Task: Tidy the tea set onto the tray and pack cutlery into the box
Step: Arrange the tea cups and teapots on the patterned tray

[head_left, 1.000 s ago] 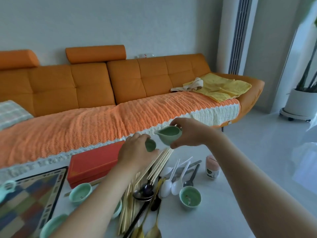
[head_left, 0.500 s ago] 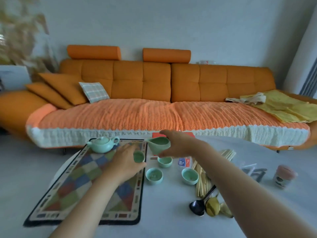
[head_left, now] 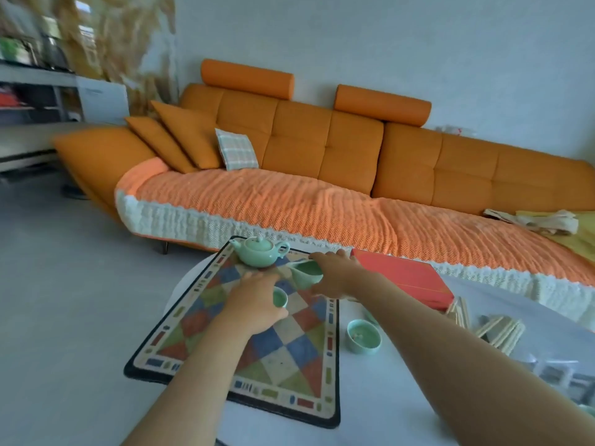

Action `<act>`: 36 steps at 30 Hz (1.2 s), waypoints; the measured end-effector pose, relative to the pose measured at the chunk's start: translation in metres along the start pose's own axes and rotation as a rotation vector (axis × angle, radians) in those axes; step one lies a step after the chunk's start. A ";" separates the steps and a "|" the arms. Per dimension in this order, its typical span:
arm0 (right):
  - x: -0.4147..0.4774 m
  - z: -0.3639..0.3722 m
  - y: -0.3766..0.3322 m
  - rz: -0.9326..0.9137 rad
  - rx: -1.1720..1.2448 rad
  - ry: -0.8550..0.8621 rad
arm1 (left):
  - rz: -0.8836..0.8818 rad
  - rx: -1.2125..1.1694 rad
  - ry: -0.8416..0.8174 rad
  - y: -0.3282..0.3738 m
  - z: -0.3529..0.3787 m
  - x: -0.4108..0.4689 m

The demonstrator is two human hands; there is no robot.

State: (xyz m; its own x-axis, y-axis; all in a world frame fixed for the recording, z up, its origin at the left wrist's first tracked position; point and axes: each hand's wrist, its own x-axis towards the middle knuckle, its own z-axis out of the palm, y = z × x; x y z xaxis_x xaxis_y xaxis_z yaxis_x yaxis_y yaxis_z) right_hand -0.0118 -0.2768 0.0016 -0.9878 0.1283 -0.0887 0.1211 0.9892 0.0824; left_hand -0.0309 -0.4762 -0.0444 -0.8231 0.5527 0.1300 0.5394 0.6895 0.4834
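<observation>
The left hand [head_left: 254,305] was curled round a small green cup [head_left: 280,298], gripping it low over the middle of the chequered tray [head_left: 289,358]; whether the cup's foot touched the tray could not be told, since the fingers hid it. The right hand [head_left: 338,275] gripped a green pitcher [head_left: 306,274], with its fingers over the far rim and its thumb on the near side. It held the pitcher over the tray's far right part, just beside the teapot [head_left: 259,252]. The teapot stood upright at the tray's far edge, spout to the left and handle to the right, apart from both hands. The tray lay on the left part of the white desk [head_left: 402,400], with its far edge near the desk's far edge. A second green cup [head_left: 363,337] stood upright on the bare desk just outside the tray's right edge, between the tray and the right forearm. A flat red box [head_left: 402,278], lid shut, lay along the desk's far edge to the right of the tray. Pale chopsticks [head_left: 499,329] lay in a loose heap toward the desk's right edge, near the box's front corner. Some pieces nearer the right edge were too blurred to name. An orange sofa [head_left: 322,149] with a knitted cover ran behind the desk.
</observation>
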 end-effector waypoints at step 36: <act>-0.092 -0.008 0.049 -0.180 0.218 -0.218 | -0.218 0.268 0.086 0.005 0.019 0.014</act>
State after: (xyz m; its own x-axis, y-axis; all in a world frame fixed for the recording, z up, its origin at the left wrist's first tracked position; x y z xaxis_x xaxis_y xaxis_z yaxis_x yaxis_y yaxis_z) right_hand 0.0839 -0.2410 0.0219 -0.9539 -0.0603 -0.2940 -0.0115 0.9862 -0.1651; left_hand -0.0362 -0.4563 -0.0569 -0.9298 0.3453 0.1270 0.3673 0.8917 0.2646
